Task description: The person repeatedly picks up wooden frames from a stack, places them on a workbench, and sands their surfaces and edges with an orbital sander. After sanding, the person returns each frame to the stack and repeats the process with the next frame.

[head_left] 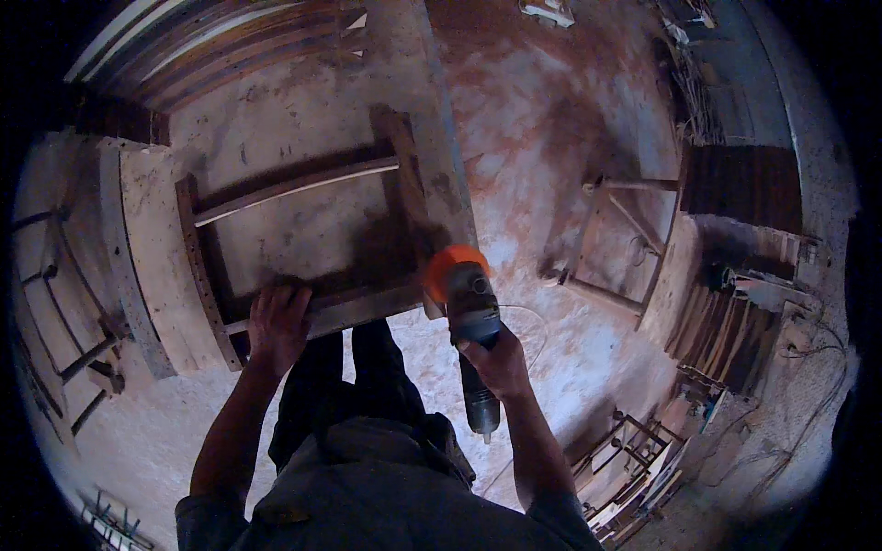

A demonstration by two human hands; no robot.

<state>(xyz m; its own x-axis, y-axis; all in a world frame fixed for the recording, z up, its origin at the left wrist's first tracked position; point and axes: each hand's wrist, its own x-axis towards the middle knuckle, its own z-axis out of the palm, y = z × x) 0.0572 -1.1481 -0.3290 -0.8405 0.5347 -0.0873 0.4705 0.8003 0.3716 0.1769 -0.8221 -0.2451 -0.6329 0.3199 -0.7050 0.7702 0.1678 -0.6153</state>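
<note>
A dark wooden frame (401, 174) with two side pieces and crossbars lies on the workbench (276, 101) before me. My left hand (277, 326) rests over the frame's near crossbar at its left part, fingers bent over the wood. In my right hand (497, 362) is an angle grinder (478, 323) with an orange disc (457, 267), gripped round its dark body. The disc is up against or just over the frame's near right corner; whether it touches I cannot tell. A thin cord trails near the tool.
Long boards (230, 46) are stacked at the bench's far left. To the right, a wooden trestle-like frame (611, 294) stands on the dusty floor, with stacked slats (726, 331) beyond it. More frames stand at the far left (69, 321) and lower right (634, 459).
</note>
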